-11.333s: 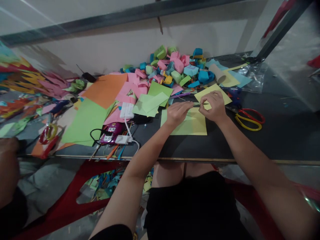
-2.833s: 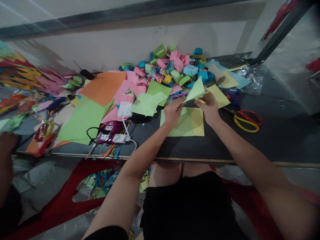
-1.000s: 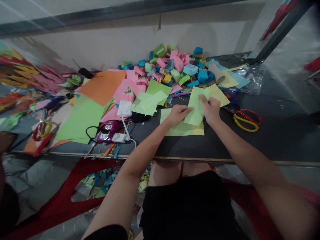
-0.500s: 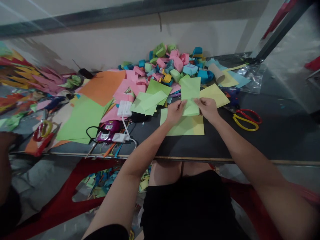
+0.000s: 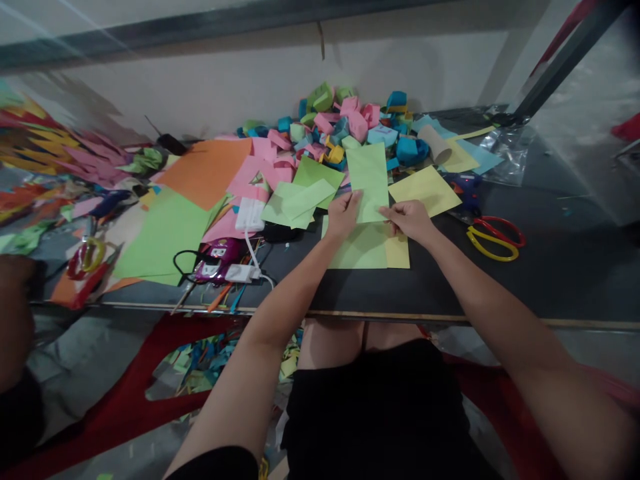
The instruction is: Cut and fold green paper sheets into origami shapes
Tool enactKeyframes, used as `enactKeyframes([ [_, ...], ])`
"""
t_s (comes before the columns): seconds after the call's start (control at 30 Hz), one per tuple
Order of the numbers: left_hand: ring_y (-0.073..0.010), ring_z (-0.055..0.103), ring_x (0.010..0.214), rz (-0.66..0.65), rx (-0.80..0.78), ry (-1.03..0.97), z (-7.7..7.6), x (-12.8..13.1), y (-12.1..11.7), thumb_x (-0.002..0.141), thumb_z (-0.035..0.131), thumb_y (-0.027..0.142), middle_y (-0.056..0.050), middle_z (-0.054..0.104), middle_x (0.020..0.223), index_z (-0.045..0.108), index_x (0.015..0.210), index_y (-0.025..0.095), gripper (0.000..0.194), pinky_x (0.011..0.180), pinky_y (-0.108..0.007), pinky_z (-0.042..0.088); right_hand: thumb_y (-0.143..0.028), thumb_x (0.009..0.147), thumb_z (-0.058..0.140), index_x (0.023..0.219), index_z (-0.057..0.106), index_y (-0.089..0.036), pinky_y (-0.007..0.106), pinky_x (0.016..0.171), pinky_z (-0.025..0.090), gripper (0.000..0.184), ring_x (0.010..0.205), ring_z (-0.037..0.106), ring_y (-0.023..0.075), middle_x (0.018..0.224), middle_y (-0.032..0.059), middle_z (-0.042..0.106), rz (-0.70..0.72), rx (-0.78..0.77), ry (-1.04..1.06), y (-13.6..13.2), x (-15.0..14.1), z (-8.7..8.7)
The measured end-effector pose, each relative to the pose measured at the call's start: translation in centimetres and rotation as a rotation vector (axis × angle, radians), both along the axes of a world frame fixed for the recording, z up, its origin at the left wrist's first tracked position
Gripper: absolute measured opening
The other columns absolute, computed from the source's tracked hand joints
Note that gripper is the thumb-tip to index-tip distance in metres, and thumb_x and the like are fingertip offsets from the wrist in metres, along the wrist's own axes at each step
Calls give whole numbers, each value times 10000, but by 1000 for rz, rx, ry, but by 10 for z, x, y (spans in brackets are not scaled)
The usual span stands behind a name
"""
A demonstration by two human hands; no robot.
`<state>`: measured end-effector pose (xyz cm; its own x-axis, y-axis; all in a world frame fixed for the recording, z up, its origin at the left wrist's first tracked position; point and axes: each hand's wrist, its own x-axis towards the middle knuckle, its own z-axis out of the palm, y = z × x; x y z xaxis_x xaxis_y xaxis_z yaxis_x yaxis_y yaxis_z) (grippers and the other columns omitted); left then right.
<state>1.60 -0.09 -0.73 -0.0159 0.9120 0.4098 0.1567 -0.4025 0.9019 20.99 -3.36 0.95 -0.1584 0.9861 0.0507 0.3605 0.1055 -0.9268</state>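
Note:
I hold a light green paper sheet (image 5: 369,179) upright above the dark table (image 5: 500,280). My left hand (image 5: 342,215) pinches its lower left corner and my right hand (image 5: 409,220) pinches its lower right edge. Under my hands lie a green sheet (image 5: 357,248) and a yellow sheet (image 5: 398,252), flat on the table. Another yellow sheet (image 5: 425,190) lies just beyond my right hand.
A heap of folded coloured paper pieces (image 5: 345,127) sits at the back by the wall. Red and yellow scissors (image 5: 493,237) lie to the right. Large orange (image 5: 207,170) and green (image 5: 165,237) sheets, a white charger with cable (image 5: 247,217) and a cardboard roll (image 5: 434,144) lie around. Another person's arm (image 5: 15,320) is at far left.
The green sheet has been turned from lying tilted over the table to standing upright between my hands. It has shifted slightly left, and both hands now grip its lower edge.

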Motion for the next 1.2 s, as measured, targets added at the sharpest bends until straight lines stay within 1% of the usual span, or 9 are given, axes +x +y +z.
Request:
enactKeyframes([
  [0.17, -129, 327, 573, -19, -40, 11, -5, -1, 3, 830, 523, 890, 28, 266, 582, 323, 595, 235, 724, 523, -308, 305, -798, 782, 694, 571, 666, -180, 252, 463, 420, 654, 426, 557, 95, 512, 53, 651, 47, -53, 83, 1, -1, -2],
  [0.27, -124, 414, 585, -40, -136, -35, -7, -1, 4, 870, 607, 775, 27, 388, 581, 456, 629, 226, 618, 544, -287, 358, -818, 797, 657, 554, 683, -173, 236, 466, 407, 689, 429, 541, 80, 517, 56, 660, 65, -1, 34, 0, -1, 1],
  [0.37, -119, 503, 621, -99, -201, -53, -7, 0, 4, 879, 686, 643, 21, 541, 641, 606, 728, 210, 466, 575, -263, 409, -831, 785, 658, 537, 678, -174, 230, 455, 399, 702, 423, 538, 83, 500, 54, 650, 31, 32, 23, -1, -2, 3],
  [0.53, -106, 539, 617, -152, -238, -24, -7, 2, 2, 901, 706, 529, 20, 614, 665, 654, 742, 190, 379, 588, -248, 435, -882, 779, 603, 534, 645, -177, 243, 446, 431, 747, 398, 530, 100, 469, 61, 619, 0, -48, 116, -2, -3, 4],
  [0.7, -105, 505, 576, -199, -261, -107, -8, 2, 0, 901, 702, 580, 17, 579, 635, 609, 709, 198, 437, 548, -262, 422, -924, 777, 541, 532, 608, -199, 238, 460, 427, 768, 419, 536, 102, 465, 40, 605, 69, 6, 57, -3, -2, 3],
  [0.8, -101, 486, 568, -213, -275, -122, -8, 1, -1, 882, 701, 633, 16, 564, 637, 596, 698, 201, 482, 540, -265, 417, -949, 751, 533, 515, 586, -206, 243, 462, 424, 781, 419, 533, 105, 460, 33, 594, 72, 22, 55, -4, -2, 2],
  [0.93, -98, 430, 552, -216, -247, -75, -8, 2, 0, 865, 692, 681, 25, 504, 607, 546, 653, 208, 539, 515, -271, 374, -990, 691, 529, 449, 462, -232, 261, 437, 404, 799, 378, 497, 111, 384, -2, 476, 16, 31, 82, -6, -5, 2],
  [1.03, -106, 426, 563, -184, -218, -49, -9, 3, 0, 873, 664, 708, 22, 488, 602, 520, 641, 214, 564, 511, -277, 367, -979, 698, 544, 449, 434, -238, 264, 444, 395, 790, 367, 448, 97, 368, -29, 414, 30, 91, 90, -6, -4, 3],
  [1.2, -127, 464, 592, -161, -206, -51, -9, 3, 1, 843, 663, 756, 16, 475, 594, 499, 636, 227, 591, 525, -284, 400, -945, 717, 585, 542, 468, -242, 267, 459, 381, 733, 394, 460, 101, 414, -38, 469, 80, 149, 136, -6, -2, 8],
])
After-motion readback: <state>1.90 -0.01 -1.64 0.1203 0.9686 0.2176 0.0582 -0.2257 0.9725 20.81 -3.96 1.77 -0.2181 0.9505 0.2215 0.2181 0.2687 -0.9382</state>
